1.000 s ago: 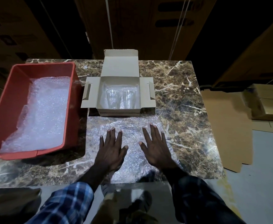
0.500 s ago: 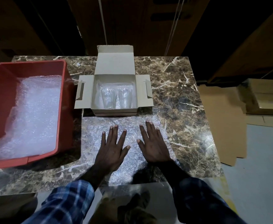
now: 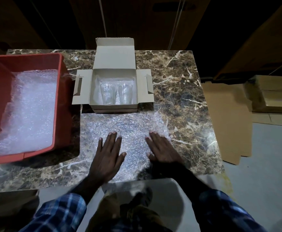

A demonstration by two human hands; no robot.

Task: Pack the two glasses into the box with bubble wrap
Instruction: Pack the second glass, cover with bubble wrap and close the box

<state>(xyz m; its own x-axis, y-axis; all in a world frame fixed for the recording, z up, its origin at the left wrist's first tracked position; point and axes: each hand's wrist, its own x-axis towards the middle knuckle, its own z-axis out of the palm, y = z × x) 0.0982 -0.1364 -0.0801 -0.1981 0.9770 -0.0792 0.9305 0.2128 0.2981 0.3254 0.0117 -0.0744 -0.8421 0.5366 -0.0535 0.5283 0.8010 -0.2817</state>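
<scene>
**Both palms flat on the bubble-wrap sheet, glasses already in the box**

Nearest the camera, two plaid sleeves [image 3: 60, 213] reached in from six o'clock, with shoes dimly visible on the floor between them. At the near edge of the marble table [image 3: 183, 91], the left hand [image 3: 107, 158] lay palm down with its fingers straight and spread, gripping nothing, simply pressing on the loose bubble-wrap sheet [image 3: 130, 126]. The right hand [image 3: 162, 149] lay flat at about three o'clock of the left one, well apart from it, fingers likewise extended and resting on the same sheet; it was slightly blurred. The sheet was spread flat on the table, its near edge hanging a little past the table's rim and its far edge touching the front of the box.

Toward twelve o'clock from the hands stood the cardboard box [image 3: 114, 72], open, its lid flap tilted back and both side flaps folded outward. Inside it, the left glass [image 3: 108, 95] and the right glass [image 3: 125, 94] lay side by side, just beside each other, on a bubble-wrap lining.

At about nine to ten o'clock sat a red bin [image 3: 61, 104], just beside the box's left flap, holding more bubble wrap [image 3: 31, 111].

Off the table at three o'clock, flat cardboard [image 3: 227, 118] lay on the floor, with a stack of folded cartons [image 3: 270, 92] beyond it.
</scene>
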